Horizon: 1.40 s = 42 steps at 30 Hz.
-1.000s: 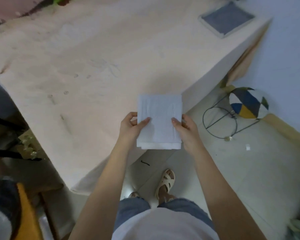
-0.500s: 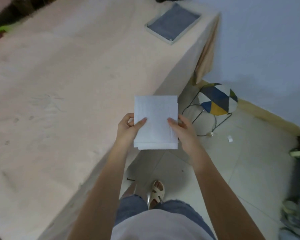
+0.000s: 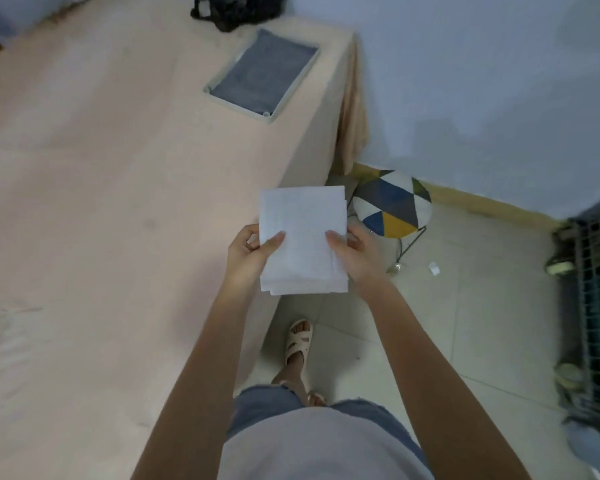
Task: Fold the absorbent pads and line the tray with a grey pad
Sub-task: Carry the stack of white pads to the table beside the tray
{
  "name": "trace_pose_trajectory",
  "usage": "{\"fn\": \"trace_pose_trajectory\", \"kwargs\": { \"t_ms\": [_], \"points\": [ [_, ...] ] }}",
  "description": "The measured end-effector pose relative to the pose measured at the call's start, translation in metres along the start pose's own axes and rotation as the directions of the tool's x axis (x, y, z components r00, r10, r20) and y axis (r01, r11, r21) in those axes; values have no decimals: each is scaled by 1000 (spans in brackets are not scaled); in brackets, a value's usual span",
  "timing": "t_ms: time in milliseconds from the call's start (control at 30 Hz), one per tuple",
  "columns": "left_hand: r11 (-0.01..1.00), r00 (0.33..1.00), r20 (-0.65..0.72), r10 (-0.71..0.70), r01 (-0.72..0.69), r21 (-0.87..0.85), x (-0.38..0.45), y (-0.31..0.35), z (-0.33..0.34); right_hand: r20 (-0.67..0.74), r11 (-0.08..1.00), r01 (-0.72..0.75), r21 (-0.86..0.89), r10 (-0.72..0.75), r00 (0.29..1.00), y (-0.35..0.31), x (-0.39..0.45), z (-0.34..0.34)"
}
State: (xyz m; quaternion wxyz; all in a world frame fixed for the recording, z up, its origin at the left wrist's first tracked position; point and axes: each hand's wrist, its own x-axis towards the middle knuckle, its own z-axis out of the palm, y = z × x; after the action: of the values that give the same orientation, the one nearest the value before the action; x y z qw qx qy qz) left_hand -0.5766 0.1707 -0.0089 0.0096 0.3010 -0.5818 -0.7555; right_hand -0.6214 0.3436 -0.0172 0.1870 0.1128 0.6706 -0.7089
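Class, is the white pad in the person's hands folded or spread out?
Folded: the white pad is a compact rectangle with stacked layer edges showing along its near edge.

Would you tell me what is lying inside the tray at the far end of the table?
A grey pad lies flat inside the tray, covering nearly its whole floor. Whatever is beneath the pad is hidden.

Both hands hold a folded white pad (image 3: 302,237) mid-frame, over the table's edge. Left hand (image 3: 248,252) pinches its left side, right hand (image 3: 355,254) its right, thumbs on top. Upper middle, a tray (image 3: 293,93) lined with a grey pad (image 3: 264,74) sits on the pinkish table (image 3: 101,202). A patterned stool (image 3: 392,202) stands on the floor at right.
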Motion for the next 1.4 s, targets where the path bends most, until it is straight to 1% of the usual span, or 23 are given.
{"fn": "trace_pose_trajectory", "kwargs": {
  "t_ms": [100,333,467,633,800,1033,1133,1233,1400],
  "points": [
    [1000,999,35,6,-7,16,37,13,11,-45,1000,2,21,-1,999,-13,31,3],
    [1000,993,118,13,-16,21,109,45,33,-104,999,7,-49,-12,994,-41,91,9],
    [999,993,116,12,-16,38,138,58,48,-131,995,5,-95,-18,991,-59,123,8],
    [999,994,105,3,-8,50,171,71,69,-100,994,-7,-105,-3,995,-76,164,2],
    [995,999,37,22,-26,93,206,84,92,-50,995,-22,-94,17,999,-96,215,-3],
    [997,991,-108,76,-76,8,245,105,138,114,994,-61,-90,71,991,-137,289,-21],
    [997,983,-170,71,-72,5,255,114,152,175,986,-38,-161,67,982,-152,315,-24],
    [999,963,-265,44,-45,1,263,118,157,249,973,-11,-230,69,966,-164,339,-17],
    [997,905,-424,11,-44,-69,267,121,144,402,963,-3,-269,115,908,-170,359,8]
  ]
}}
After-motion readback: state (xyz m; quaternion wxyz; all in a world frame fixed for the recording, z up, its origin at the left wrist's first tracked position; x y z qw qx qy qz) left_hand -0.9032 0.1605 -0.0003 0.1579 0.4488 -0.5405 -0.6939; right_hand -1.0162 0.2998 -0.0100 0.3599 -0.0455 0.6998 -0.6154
